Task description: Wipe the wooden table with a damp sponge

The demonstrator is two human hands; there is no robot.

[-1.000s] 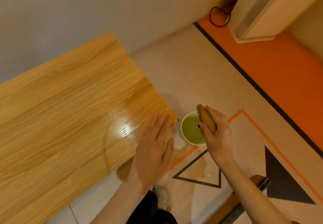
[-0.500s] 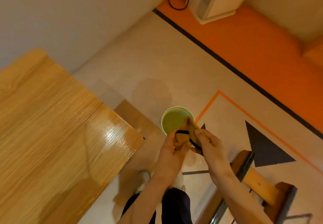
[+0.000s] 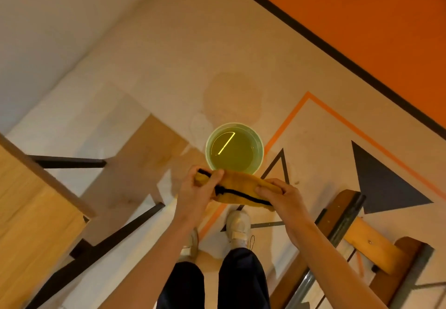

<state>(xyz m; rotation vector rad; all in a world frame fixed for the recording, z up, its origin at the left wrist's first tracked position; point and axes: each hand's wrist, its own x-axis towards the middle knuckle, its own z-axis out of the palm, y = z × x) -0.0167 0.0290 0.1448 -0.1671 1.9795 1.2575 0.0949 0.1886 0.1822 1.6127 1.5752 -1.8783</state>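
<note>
1. Nearest the camera, at 6 o'clock, two legs in dark trousers [image 3: 243, 282] stand on the floor, with a pale shoe [image 3: 239, 228] just above them and the edge of a second shoe to its left.
2. Both bare forearms rise from the bottom edge towards the middle of the view.
3. The left hand [image 3: 195, 194] grips the left end of the sponge [image 3: 237, 189], fingers curled over its top and thumb side wrapped round it.
4. The right hand [image 3: 282, 196] pinches the right end, fingertips folded over the upper edge.
5. The sponge is held in the air between the two hands, at the centre of the view, just on the near side of the cup. It is mustard yellow with a fuzzy, cloth-like surface, squeezed into a long, flattened roll, and a thin black seam runs along its length.
6. At 9 o'clock, the corner of the wooden table [image 3: 29, 212] shows light grain, with dark metal legs [image 3: 101, 243] under it.
7. At 4 o'clock stands a wooden and metal bench [image 3: 366, 241].
8. Just beyond the sponge, towards 12 o'clock, a pale green cup [image 3: 259, 139] sits on the floor, holding yellowish liquid with a bright line reflected in it.
9. Farther off, a darker patch [image 3: 231, 96] marks the beige floor; a dark triangle [image 3: 383, 183] lies at 3 o'clock, and an orange floor area [image 3: 374, 7] fills 1 o'clock.
</note>
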